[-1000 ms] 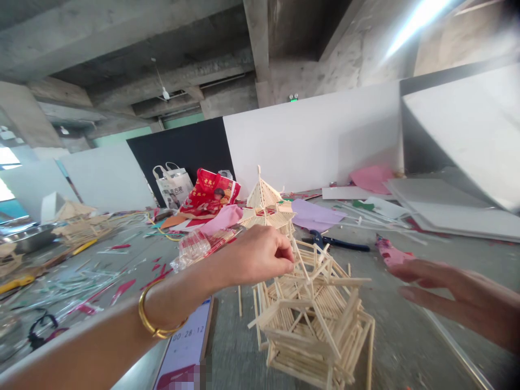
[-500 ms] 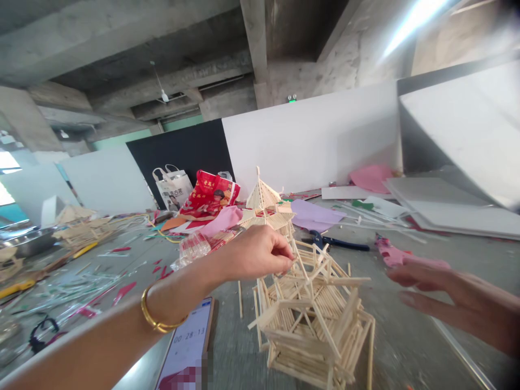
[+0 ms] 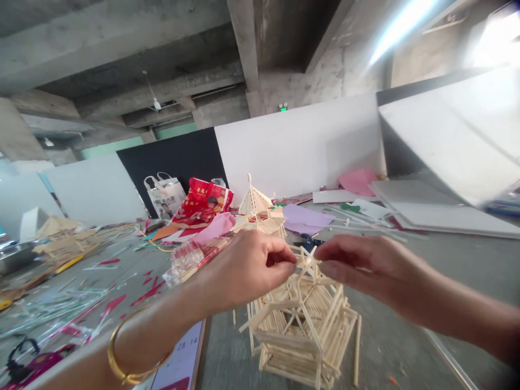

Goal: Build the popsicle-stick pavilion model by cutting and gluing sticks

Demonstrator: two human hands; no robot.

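A: Which step, at a guess?
B: Prob. fitting or lining up bars on the top of the stick model [image 3: 288, 346], lower centre of pic. Closely stacked sticks in the low tiers, mostly open bars up top.
A: And the L hand [image 3: 252, 265]?
B: Mid-frame, at the left of those top bars. Thumb + forefinger in a near-closed pinch. Can't tell if gripping a bar or only touching.
A: R hand [image 3: 374, 265]?
B: Right of centre, opposite the L tips. Thumb and fingers slightly parted, close by the same bars. Can't tell re: hold; too small + pale btwn the tips.
A: Anything else nearby?
B: Pointed stick roof [image 3: 255, 201] behind, approx. centre. Dark blue tool [image 3: 307, 242] too, partly hidden behind the fingers. Phone [image 3: 179, 357] w/ timer digits, bottom of pic, left of the model.
A: Next move calls for what?
B: Judging by the layout: light, even pressure from both sides, plus exact line-up of bar ends. Avoid leaning on thin uprights; might shift or snap.
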